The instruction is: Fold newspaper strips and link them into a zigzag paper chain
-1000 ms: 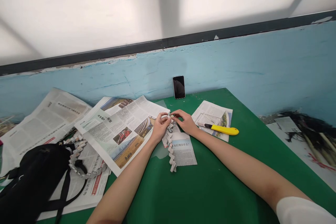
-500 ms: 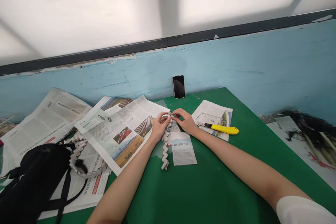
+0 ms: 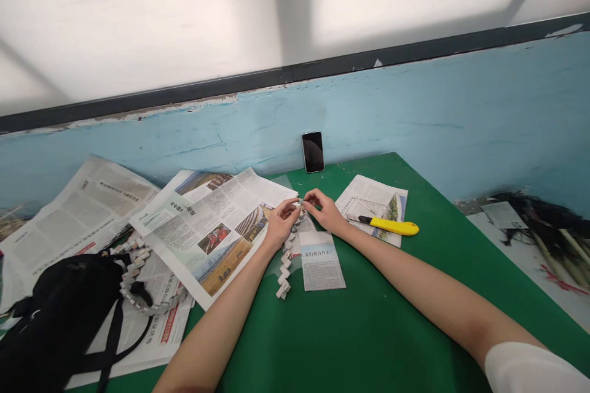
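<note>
A zigzag chain of folded newspaper strips (image 3: 284,262) hangs down from between my hands, its lower end lying on the green table. The fingers of my left hand (image 3: 282,221) are closed on the chain's upper end. My right hand (image 3: 322,209) pinches at that same end, with the fingertips of both hands almost meeting; the fingers partly hide the small folded piece there. Just below my right hand lies a cut rectangle of newspaper (image 3: 322,264). To its right, a yellow utility knife (image 3: 389,225) rests across a stack of newspaper pieces (image 3: 369,193).
Large newspaper sheets (image 3: 216,227) spread over the left of the green table (image 3: 369,331). A black bag (image 3: 69,313) lies there beside another folded-paper chain (image 3: 161,306). A phone (image 3: 313,152) leans on the blue wall (image 3: 415,104).
The lower end of the paper chain has swung slightly left. Both hands stay at its upper end, the fingers shifting a little.
</note>
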